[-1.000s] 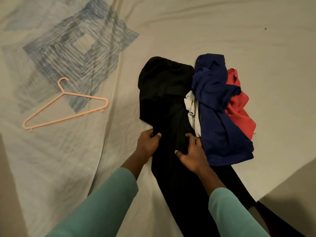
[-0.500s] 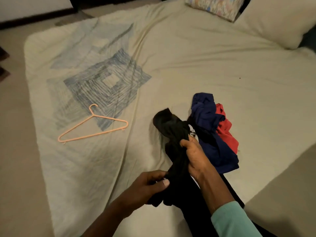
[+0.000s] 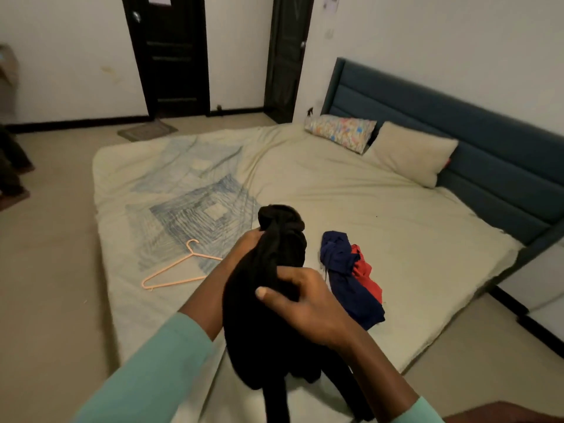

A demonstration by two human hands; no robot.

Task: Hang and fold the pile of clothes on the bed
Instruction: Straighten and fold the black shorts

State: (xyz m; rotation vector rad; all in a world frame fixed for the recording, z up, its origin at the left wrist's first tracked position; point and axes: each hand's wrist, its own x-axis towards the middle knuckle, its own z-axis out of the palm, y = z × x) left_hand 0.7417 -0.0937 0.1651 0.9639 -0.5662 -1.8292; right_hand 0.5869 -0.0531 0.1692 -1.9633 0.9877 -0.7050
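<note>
A bunched black garment [image 3: 268,315] is held up above the bed's near edge. My left hand [image 3: 247,244] grips its upper part from the left side, mostly hidden behind the cloth. My right hand [image 3: 302,303] pinches the fabric lower down, thumb on top. On the cream bed sheet [image 3: 381,239] to the right lies a crumpled navy garment [image 3: 348,279] with a red garment [image 3: 364,271] partly under it. A peach plastic hanger [image 3: 180,268] lies flat on the sheet to the left of my hands.
Two pillows [image 3: 409,154] lean against the teal headboard [image 3: 476,129] at the far right. Two dark doors [image 3: 171,53] stand in the far wall, with a small mat [image 3: 146,131] on the floor before them. Beige floor surrounds the bed.
Both hands have lifted the black garment off the bed and bunched it higher. My view has tilted up, taking in the room, doors and headboard. The navy and red clothes stayed in place.
</note>
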